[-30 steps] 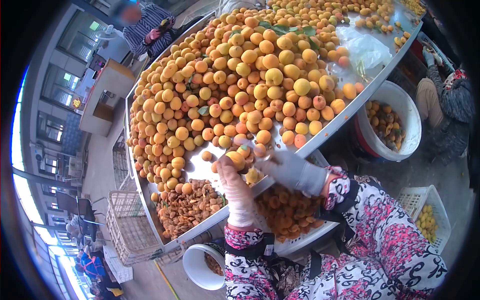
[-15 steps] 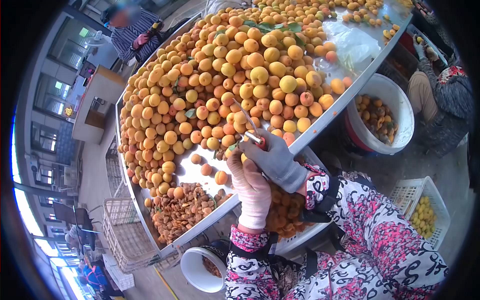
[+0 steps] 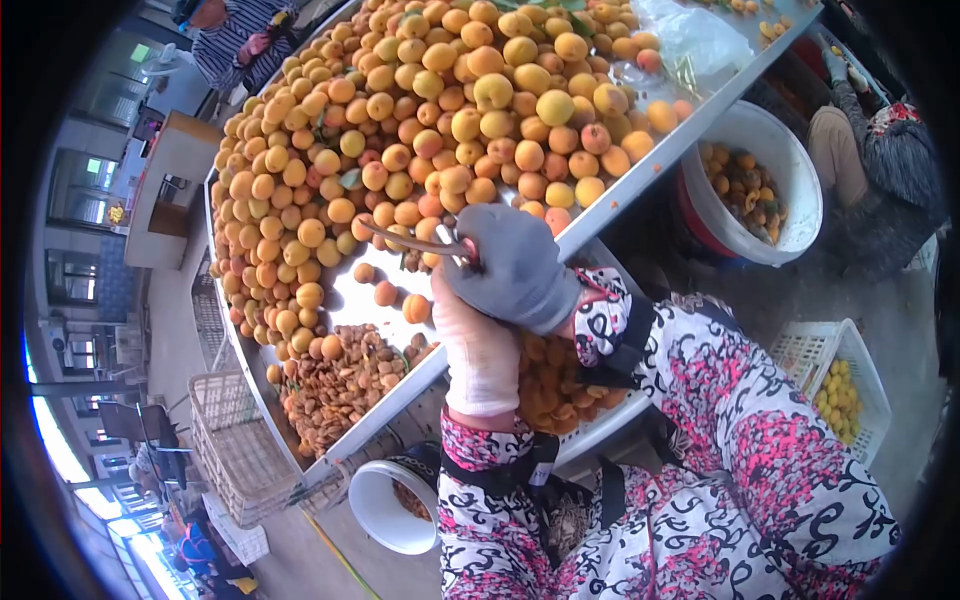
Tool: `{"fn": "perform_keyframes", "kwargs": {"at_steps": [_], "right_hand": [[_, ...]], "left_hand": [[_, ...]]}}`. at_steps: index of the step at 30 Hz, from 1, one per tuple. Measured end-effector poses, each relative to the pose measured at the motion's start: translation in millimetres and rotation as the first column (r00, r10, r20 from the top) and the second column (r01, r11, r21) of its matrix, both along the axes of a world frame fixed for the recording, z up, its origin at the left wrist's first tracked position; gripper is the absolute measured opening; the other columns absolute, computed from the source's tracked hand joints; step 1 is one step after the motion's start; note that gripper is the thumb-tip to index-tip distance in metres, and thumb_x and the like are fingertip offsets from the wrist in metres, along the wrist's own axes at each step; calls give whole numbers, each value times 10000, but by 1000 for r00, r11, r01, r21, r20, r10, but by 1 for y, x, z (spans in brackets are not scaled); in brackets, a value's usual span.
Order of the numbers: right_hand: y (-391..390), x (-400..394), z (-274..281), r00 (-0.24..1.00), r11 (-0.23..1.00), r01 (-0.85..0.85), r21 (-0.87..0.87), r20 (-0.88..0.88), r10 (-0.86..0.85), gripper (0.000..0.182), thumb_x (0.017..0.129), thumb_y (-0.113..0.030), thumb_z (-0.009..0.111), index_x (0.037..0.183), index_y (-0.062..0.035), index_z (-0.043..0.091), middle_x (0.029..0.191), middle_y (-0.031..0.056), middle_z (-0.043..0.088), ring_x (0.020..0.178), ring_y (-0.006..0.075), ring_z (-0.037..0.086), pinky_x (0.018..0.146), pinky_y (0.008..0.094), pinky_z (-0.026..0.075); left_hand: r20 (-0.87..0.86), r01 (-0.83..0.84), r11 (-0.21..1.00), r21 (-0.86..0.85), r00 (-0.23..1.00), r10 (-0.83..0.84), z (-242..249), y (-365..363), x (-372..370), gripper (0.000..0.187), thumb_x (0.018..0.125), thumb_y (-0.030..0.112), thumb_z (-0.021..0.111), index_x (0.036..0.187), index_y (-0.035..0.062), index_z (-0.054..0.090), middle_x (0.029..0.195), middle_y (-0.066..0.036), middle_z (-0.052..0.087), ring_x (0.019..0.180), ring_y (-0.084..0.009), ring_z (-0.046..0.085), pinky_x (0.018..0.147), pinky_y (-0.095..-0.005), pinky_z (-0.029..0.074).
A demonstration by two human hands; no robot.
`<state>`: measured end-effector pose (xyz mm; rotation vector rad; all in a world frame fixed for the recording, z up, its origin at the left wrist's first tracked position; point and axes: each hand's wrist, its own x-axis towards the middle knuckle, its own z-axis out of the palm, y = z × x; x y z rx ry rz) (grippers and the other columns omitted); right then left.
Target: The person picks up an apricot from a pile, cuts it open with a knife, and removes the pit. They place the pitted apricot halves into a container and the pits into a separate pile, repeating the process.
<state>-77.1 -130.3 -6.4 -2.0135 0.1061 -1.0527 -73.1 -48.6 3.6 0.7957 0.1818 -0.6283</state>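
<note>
Gripping a knife in the grey-gloved right hand at frame centre, fingers curled tight; left hand pressing beneath, finger state unclear, beside apricots.

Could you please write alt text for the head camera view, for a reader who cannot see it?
A person's gloved right hand holds a small knife against the gloved left hand, above a metal table heaped with apricots. Pits lie piled at the table's near end.
</note>
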Motion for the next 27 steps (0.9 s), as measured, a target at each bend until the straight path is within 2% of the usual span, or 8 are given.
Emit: {"fn": "perform_keyframes", "kwargs": {"at_steps": [7,9,10,12,16,17,24,27], "right_hand": [[0,-5,2,994,995,-76,-64,-79,71,206,702,-223,658,755,-69,532,682,141,546,630,352,545,539,397,440],[5,-2,8,969,986,-31,163,-238,69,269,763,-297,651,778,-51,542,689,123,581,645,292,591,571,352,463],[5,0,13,972,987,-29,156,-226,65,269,763,-297,651,778,-51,542,689,123,581,645,292,591,571,352,463],[3,2,23,879,800,-42,598,-358,314,354,779,-387,599,825,-37,576,666,113,603,649,277,617,596,352,478],[-1,9,14,799,714,-81,695,-383,464,408,787,-431,592,900,-39,609,699,122,631,680,234,637,642,315,494],[0,7,13,810,676,-77,733,-350,471,331,816,-347,634,856,-21,594,690,65,598,671,100,571,612,267,474],[6,-3,14,910,883,-47,468,-345,231,223,796,-256,623,820,-39,580,681,106,582,629,195,587,594,306,468],[6,-3,13,945,913,-75,402,-262,193,197,772,-230,633,797,-46,568,700,131,574,626,275,580,582,329,465]], "left_hand": [[-139,10,991,-130,990,-28,-11,2,7,365,879,324,515,1132,61,518,1098,-57,549,1031,-215,522,925,-364,401],[70,-116,984,133,992,108,-5,1,7,348,908,327,473,1128,62,516,1063,-51,547,980,-172,530,891,-327,416],[82,-115,986,125,991,105,-2,2,8,348,908,327,473,1128,62,516,1063,-51,547,980,-172,530,891,-327,416],[526,-196,919,341,850,-14,0,6,7,426,924,413,433,1167,68,493,1138,-57,532,1056,-186,517,917,-340,415],[478,-244,934,263,873,94,-1,5,9,419,915,410,465,1153,69,510,1110,-47,541,1032,-171,527,904,-321,421],[456,-238,937,257,884,100,2,4,8,418,913,409,471,1152,69,511,1106,-47,542,1028,-172,530,902,-322,423],[256,-102,970,219,966,44,-9,7,12,413,892,400,506,1142,71,517,1077,-50,552,1002,-176,542,885,-336,437],[59,-58,997,56,997,54,-5,6,11,278,892,299,524,1013,54,573,979,-28,568,912,-135,533,835,-288,431]]}}
